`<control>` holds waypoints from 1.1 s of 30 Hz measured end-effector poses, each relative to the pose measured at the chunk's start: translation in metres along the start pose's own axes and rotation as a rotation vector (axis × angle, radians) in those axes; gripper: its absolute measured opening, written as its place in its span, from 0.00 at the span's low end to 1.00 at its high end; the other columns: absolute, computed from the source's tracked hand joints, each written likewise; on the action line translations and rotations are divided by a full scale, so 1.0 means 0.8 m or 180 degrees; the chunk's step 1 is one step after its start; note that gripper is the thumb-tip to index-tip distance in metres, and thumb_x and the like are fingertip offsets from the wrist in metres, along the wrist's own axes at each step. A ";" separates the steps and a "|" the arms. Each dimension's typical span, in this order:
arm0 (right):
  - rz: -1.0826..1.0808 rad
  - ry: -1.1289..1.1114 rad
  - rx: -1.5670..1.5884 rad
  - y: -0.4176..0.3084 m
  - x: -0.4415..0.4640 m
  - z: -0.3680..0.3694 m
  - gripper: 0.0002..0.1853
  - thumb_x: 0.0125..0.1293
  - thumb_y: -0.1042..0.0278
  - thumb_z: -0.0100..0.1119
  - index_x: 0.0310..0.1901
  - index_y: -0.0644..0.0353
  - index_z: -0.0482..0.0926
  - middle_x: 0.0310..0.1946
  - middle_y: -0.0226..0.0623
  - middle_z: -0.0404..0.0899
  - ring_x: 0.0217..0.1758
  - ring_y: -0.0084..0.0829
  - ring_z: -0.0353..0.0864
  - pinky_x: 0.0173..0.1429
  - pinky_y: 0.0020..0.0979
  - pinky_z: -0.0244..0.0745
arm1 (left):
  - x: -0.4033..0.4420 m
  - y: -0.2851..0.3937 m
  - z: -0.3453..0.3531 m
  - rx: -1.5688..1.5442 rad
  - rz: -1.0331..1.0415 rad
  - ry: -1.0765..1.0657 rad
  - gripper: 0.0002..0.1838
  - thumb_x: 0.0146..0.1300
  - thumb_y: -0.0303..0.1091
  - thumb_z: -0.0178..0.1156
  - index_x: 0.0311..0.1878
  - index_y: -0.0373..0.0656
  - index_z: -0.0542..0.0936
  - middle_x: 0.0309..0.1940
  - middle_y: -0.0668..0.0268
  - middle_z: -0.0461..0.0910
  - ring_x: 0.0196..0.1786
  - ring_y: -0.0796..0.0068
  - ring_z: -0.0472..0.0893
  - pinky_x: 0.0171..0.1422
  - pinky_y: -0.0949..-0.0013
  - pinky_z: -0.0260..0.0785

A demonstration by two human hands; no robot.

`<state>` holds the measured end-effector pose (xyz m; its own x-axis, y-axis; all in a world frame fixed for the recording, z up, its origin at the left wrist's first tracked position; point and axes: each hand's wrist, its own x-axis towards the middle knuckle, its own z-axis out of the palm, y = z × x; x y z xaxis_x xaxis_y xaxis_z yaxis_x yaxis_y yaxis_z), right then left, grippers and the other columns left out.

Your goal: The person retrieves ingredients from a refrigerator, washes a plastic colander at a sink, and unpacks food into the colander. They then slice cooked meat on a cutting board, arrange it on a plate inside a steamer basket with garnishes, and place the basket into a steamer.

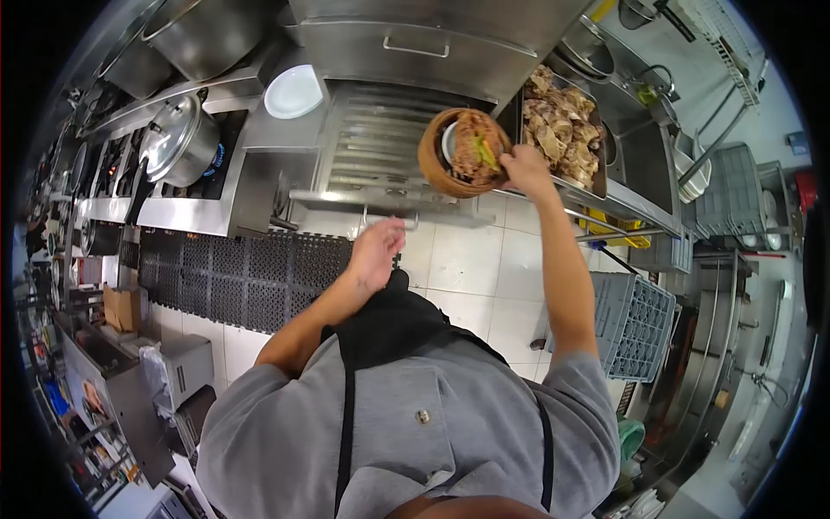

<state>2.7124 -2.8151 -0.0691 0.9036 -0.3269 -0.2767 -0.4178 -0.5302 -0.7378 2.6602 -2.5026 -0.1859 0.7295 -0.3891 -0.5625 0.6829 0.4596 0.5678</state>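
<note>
My right hand [524, 169] grips the right edge of a round brown bowl [430, 157], which looks like wood or clay. Inside the bowl lies reddish-brown cooked food [471, 145] with a green piece on top, and part of a white dish shows beside it. The bowl is held over the front of a steel grill-like surface [367, 130]. My left hand [377, 253] hovers near my body, in front of the handle of that unit, fingers loosely bent and holding nothing.
A tray of meat chunks [562, 130] stands right of the bowl, beside a sink. To the left, a pressure cooker [180, 143] sits on a stove with a lit blue flame. A white plate [294, 92] lies between. Grey crates [640, 324] stand at right; a black mat [251, 277] covers the floor.
</note>
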 end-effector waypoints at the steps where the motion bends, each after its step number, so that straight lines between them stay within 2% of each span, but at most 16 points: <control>1: 0.0115 -0.0097 -0.0082 -0.002 0.019 0.019 0.19 0.65 0.68 0.56 0.38 0.85 0.73 0.35 0.58 0.81 0.29 0.45 0.88 0.28 0.39 0.83 | -0.018 -0.003 0.000 -0.0010 0.0020 0.0038 0.09 0.71 0.38 0.52 0.46 0.44 0.74 0.49 0.62 0.78 0.51 0.69 0.76 0.61 0.64 0.67; 7: 0.0342 0.0062 0.0464 -0.012 0.084 0.110 0.21 0.67 0.66 0.57 0.43 0.85 0.73 0.40 0.59 0.82 0.33 0.46 0.88 0.30 0.37 0.82 | -0.062 -0.008 0.000 0.0060 -0.0222 0.0220 0.09 0.71 0.36 0.51 0.48 0.44 0.74 0.51 0.61 0.79 0.52 0.67 0.76 0.61 0.62 0.67; 12: 0.0506 -0.0130 0.0862 0.045 0.111 0.104 0.20 0.69 0.65 0.56 0.47 0.81 0.74 0.39 0.54 0.83 0.35 0.44 0.88 0.32 0.35 0.82 | -0.035 0.004 -0.009 0.0221 -0.0215 0.0038 0.11 0.68 0.37 0.55 0.47 0.42 0.74 0.52 0.59 0.79 0.52 0.67 0.76 0.60 0.63 0.67; 13: 0.0158 0.0197 0.0589 0.071 0.105 0.093 0.18 0.70 0.65 0.55 0.47 0.78 0.75 0.38 0.52 0.84 0.34 0.41 0.88 0.33 0.34 0.82 | -0.025 0.010 -0.006 0.0218 -0.0234 0.0032 0.11 0.68 0.37 0.55 0.47 0.42 0.74 0.52 0.59 0.79 0.52 0.67 0.76 0.60 0.63 0.67; 16: 0.0170 0.0938 0.1254 0.072 0.005 0.041 0.15 0.71 0.65 0.52 0.49 0.71 0.78 0.36 0.45 0.84 0.32 0.31 0.85 0.33 0.29 0.80 | 0.019 0.042 0.015 0.0073 -0.0104 -0.0049 0.11 0.65 0.38 0.57 0.45 0.41 0.75 0.48 0.59 0.80 0.51 0.66 0.76 0.61 0.64 0.66; 17: 0.0059 0.1168 0.1644 0.120 -0.015 0.035 0.16 0.71 0.66 0.51 0.51 0.70 0.78 0.34 0.42 0.84 0.32 0.27 0.83 0.32 0.27 0.80 | 0.037 0.053 0.027 0.0123 -0.0097 -0.0080 0.12 0.64 0.38 0.58 0.45 0.41 0.75 0.45 0.60 0.80 0.49 0.67 0.77 0.59 0.64 0.67; 18: -0.0011 0.1330 0.1392 0.159 -0.045 0.025 0.16 0.71 0.66 0.50 0.51 0.70 0.77 0.33 0.42 0.83 0.30 0.26 0.82 0.31 0.27 0.80 | 0.057 0.065 0.038 0.0164 -0.0081 -0.0108 0.13 0.63 0.38 0.59 0.45 0.40 0.75 0.43 0.60 0.80 0.47 0.67 0.77 0.58 0.64 0.68; 20: 0.0390 0.1718 0.1580 0.208 -0.121 0.026 0.12 0.70 0.68 0.49 0.44 0.69 0.78 0.28 0.38 0.79 0.25 0.24 0.78 0.29 0.26 0.76 | 0.113 0.079 0.049 0.0215 0.0068 -0.0244 0.11 0.62 0.37 0.60 0.43 0.41 0.76 0.40 0.61 0.80 0.43 0.69 0.77 0.53 0.65 0.70; 23: 0.0890 0.1576 0.1774 0.321 -0.233 0.064 0.12 0.73 0.61 0.50 0.40 0.63 0.75 0.27 0.35 0.78 0.22 0.22 0.75 0.23 0.26 0.73 | 0.171 0.112 0.084 0.0278 0.0225 -0.0092 0.05 0.53 0.33 0.63 0.29 0.44 0.78 0.29 0.67 0.75 0.34 0.74 0.75 0.41 0.69 0.70; 24: 0.1396 0.1597 0.1872 0.328 -0.267 0.085 0.12 0.73 0.59 0.53 0.37 0.59 0.75 0.24 0.34 0.77 0.21 0.24 0.75 0.24 0.28 0.75 | 0.197 0.120 0.088 0.0355 0.0293 -0.0041 0.04 0.53 0.31 0.63 0.29 0.43 0.78 0.29 0.68 0.74 0.34 0.74 0.74 0.41 0.68 0.70; 25: 0.1639 0.1157 0.2110 0.359 -0.300 0.103 0.12 0.72 0.58 0.53 0.43 0.59 0.75 0.28 0.36 0.80 0.23 0.25 0.78 0.24 0.29 0.77 | 0.217 0.124 0.091 0.0328 0.0302 -0.0032 0.04 0.53 0.31 0.63 0.29 0.43 0.78 0.29 0.68 0.74 0.34 0.74 0.74 0.41 0.68 0.70; 27: 0.2221 0.0930 0.2074 0.379 -0.354 0.151 0.11 0.72 0.61 0.52 0.44 0.60 0.76 0.26 0.36 0.79 0.20 0.25 0.77 0.21 0.28 0.75 | 0.255 0.140 0.096 0.0675 0.0482 -0.0045 0.07 0.59 0.34 0.59 0.36 0.40 0.78 0.33 0.66 0.78 0.35 0.75 0.76 0.45 0.70 0.71; 29: 0.2591 0.0385 0.1304 0.383 -0.384 0.186 0.13 0.69 0.58 0.59 0.43 0.61 0.78 0.24 0.37 0.80 0.20 0.24 0.77 0.19 0.27 0.75 | 0.294 0.157 0.094 0.0830 0.0555 -0.0244 0.07 0.59 0.34 0.60 0.37 0.41 0.79 0.33 0.66 0.78 0.36 0.75 0.76 0.44 0.70 0.71; 30: 0.2486 0.0200 0.0814 0.390 -0.398 0.202 0.16 0.67 0.55 0.61 0.42 0.62 0.80 0.26 0.44 0.83 0.22 0.31 0.81 0.24 0.32 0.78 | 0.304 0.154 0.094 0.0958 0.0604 -0.0455 0.08 0.58 0.34 0.60 0.38 0.41 0.80 0.34 0.66 0.78 0.37 0.76 0.76 0.44 0.70 0.71; 31: 0.2117 -0.0078 -0.0069 0.391 -0.404 0.212 0.20 0.65 0.52 0.61 0.45 0.65 0.81 0.34 0.54 0.85 0.32 0.45 0.86 0.38 0.39 0.81 | 0.304 0.150 0.095 0.0943 0.0562 -0.0496 0.08 0.58 0.34 0.60 0.38 0.41 0.80 0.34 0.66 0.78 0.37 0.76 0.76 0.44 0.70 0.71; 33: 0.1702 -0.0268 -0.0651 0.373 -0.417 0.222 0.24 0.64 0.51 0.61 0.50 0.66 0.81 0.41 0.61 0.82 0.46 0.55 0.84 0.52 0.43 0.78 | 0.296 0.156 0.094 0.1851 0.0605 -0.0853 0.09 0.59 0.35 0.60 0.40 0.42 0.81 0.37 0.66 0.79 0.38 0.75 0.77 0.41 0.69 0.72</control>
<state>2.3034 -2.7257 -0.3062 0.5629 -0.5320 -0.6326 -0.8206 -0.4517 -0.3502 2.9215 -2.5971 -0.2032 0.7721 -0.5631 -0.2946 0.3959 0.0636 0.9161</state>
